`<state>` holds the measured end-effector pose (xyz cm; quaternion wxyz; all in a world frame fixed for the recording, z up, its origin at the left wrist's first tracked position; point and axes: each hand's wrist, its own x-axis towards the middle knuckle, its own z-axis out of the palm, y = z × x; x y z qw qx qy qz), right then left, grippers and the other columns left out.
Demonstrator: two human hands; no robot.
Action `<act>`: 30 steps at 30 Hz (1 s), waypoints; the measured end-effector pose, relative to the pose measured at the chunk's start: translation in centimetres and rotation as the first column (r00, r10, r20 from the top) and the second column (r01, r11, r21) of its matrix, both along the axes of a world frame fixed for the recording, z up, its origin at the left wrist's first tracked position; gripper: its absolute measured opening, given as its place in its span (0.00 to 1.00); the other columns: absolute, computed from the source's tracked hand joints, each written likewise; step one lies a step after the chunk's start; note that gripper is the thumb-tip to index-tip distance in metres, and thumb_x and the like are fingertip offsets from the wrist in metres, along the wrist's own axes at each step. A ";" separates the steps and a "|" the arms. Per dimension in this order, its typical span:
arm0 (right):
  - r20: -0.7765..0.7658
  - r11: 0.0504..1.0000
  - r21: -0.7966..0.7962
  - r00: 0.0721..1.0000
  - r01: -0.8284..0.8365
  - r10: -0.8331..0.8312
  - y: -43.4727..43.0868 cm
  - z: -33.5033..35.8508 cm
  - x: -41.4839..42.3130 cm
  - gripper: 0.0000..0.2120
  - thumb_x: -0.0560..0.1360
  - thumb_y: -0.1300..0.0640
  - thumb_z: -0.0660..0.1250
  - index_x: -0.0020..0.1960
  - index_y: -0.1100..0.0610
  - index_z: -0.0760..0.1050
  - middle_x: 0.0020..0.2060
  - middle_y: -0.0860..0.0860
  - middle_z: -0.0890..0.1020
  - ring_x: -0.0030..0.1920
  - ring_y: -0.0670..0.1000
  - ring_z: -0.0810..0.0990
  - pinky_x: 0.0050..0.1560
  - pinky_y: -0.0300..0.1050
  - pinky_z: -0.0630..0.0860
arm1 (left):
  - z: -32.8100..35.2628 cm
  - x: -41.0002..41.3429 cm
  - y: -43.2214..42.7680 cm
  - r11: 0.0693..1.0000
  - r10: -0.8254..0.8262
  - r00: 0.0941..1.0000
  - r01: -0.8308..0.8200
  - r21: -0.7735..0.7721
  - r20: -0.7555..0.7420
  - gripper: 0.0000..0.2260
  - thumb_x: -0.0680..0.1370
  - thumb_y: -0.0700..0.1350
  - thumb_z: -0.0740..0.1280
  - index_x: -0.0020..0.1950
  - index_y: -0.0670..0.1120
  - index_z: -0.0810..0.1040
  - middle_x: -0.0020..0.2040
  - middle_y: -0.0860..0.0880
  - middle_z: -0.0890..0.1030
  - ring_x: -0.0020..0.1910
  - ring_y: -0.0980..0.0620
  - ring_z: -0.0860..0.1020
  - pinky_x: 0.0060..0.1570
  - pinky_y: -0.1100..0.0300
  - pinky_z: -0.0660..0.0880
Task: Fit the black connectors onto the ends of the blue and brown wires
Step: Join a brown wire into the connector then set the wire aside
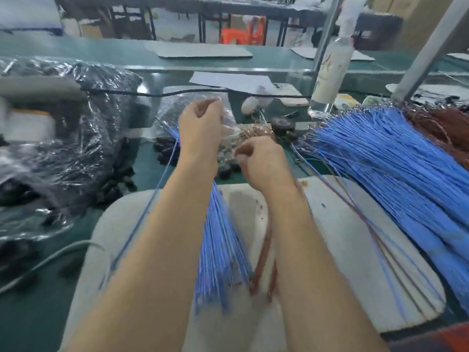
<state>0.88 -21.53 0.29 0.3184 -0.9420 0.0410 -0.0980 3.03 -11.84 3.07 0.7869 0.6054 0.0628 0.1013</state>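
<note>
My left hand (pixel 200 125) is raised over the bench with its fingers curled round a bundle of blue wires (pixel 220 252) that fans down between my forearms. My right hand (pixel 261 161) is lower, its fingers curled as if pinching something small that I cannot make out. A few brown wires (pixel 264 252) hang below it. Loose black connectors (pixel 225 161) lie on the green bench just beyond both hands, beside a clear plastic bag (pixel 167 110). A large sheaf of blue wires (pixel 396 158) lies at the right, with brown wires (pixel 446 123) behind it.
A grey-white pad (pixel 330 237) covers the bench under my arms. A big plastic bag of black parts (pixel 76 138) fills the left side. A clear bottle (pixel 327 80) stands at the back right, next to a slanting metal post (pixel 426 52). A grey cable (pixel 50 260) curves at lower left.
</note>
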 end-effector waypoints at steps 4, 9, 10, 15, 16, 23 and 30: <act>-0.116 0.996 -0.079 0.993 -0.040 0.031 3.8 -1.0 0.3 0.12 0.75 0.64 0.61 0.54 0.55 0.79 0.55 0.54 0.81 0.55 0.56 0.78 0.57 0.48 0.75 | -1.1 -1.4 5.9 0.992 0.123 0.991 -0.125 -0.031 -0.044 0.05 0.78 0.39 0.62 0.51 0.45 0.76 0.45 0.49 0.78 0.40 0.54 0.75 0.41 0.63 0.72; -0.099 0.988 -0.154 0.995 -0.014 -0.001 6.3 -1.8 0.1 0.14 0.76 0.60 0.63 0.60 0.55 0.76 0.61 0.57 0.73 0.60 0.58 0.74 0.61 0.48 0.70 | -2.6 -2.7 10.3 0.976 0.214 0.976 -0.216 -0.038 -0.049 0.06 0.78 0.38 0.63 0.46 0.48 0.76 0.41 0.50 0.78 0.38 0.55 0.75 0.38 0.63 0.70; -0.059 0.989 -0.144 0.998 -0.013 0.004 6.7 -1.8 0.0 0.14 0.76 0.60 0.63 0.61 0.55 0.76 0.61 0.57 0.73 0.60 0.58 0.74 0.61 0.48 0.69 | -2.8 -2.8 10.8 0.973 0.221 0.974 -0.224 -0.055 -0.055 0.07 0.78 0.38 0.62 0.45 0.49 0.75 0.40 0.50 0.78 0.37 0.55 0.75 0.39 0.63 0.70; 0.022 0.987 -0.152 0.998 -0.058 0.062 9.4 -1.9 0.5 0.13 0.78 0.57 0.61 0.60 0.57 0.77 0.60 0.57 0.75 0.59 0.59 0.74 0.58 0.48 0.70 | -3.5 -2.7 12.0 0.965 0.233 0.970 -0.239 -0.108 -0.067 0.08 0.78 0.38 0.62 0.43 0.50 0.75 0.39 0.51 0.78 0.37 0.59 0.75 0.40 0.64 0.71; 0.021 0.984 -0.174 0.999 -0.046 0.050 9.9 -2.0 0.7 0.13 0.78 0.56 0.61 0.60 0.58 0.77 0.61 0.58 0.73 0.59 0.59 0.73 0.58 0.48 0.69 | -3.5 -2.6 12.0 0.964 0.236 0.969 -0.242 -0.111 -0.069 0.08 0.78 0.38 0.62 0.43 0.50 0.75 0.39 0.51 0.78 0.36 0.59 0.75 0.39 0.64 0.71; -0.011 0.974 -0.225 1.000 0.026 -0.029 11.2 -3.1 1.9 0.12 0.77 0.59 0.62 0.61 0.58 0.73 0.63 0.57 0.65 0.59 0.59 0.69 0.58 0.48 0.68 | -4.0 -1.9 11.8 0.956 0.248 0.964 -0.260 -0.138 -0.099 0.08 0.78 0.38 0.61 0.43 0.49 0.74 0.36 0.53 0.77 0.34 0.59 0.74 0.39 0.64 0.70; 0.051 0.978 -0.209 0.999 0.013 -0.003 11.4 -3.3 2.3 0.09 0.76 0.61 0.62 0.56 0.57 0.73 0.59 0.56 0.67 0.55 0.58 0.70 0.55 0.47 0.68 | -4.1 -1.6 10.3 0.960 0.226 0.969 -0.240 -0.147 -0.104 0.08 0.78 0.38 0.61 0.43 0.49 0.74 0.39 0.52 0.77 0.39 0.57 0.75 0.45 0.61 0.72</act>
